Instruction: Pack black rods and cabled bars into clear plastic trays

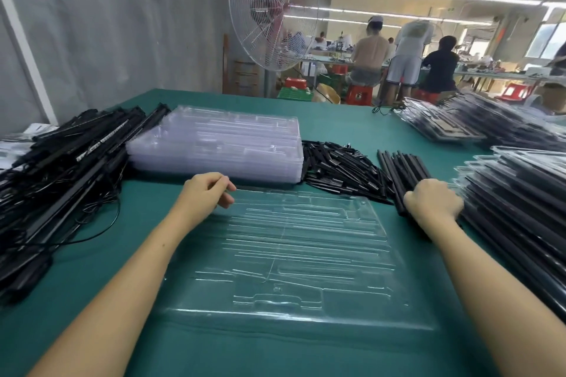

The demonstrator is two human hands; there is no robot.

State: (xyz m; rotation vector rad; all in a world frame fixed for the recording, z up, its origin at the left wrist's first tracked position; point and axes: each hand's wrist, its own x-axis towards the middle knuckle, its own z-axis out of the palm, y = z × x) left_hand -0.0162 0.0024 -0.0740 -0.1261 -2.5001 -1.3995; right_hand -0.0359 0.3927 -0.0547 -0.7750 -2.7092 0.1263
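Tray (291,254) pinched, left fingers (225,193); rods (401,165) under right fingers (450,196).

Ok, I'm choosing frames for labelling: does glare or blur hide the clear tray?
Head view: the clear tray shows as thin white glints on its ridges; lighting even, shadows soft; the right hand is slightly motion-blurred; the wide lens bends the frame edges.

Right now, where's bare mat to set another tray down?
Bare: far mat between tray stack and packed trays; narrow strip between cabled bars and open tray. Crowded on the right: rods, right hand, packed trays.
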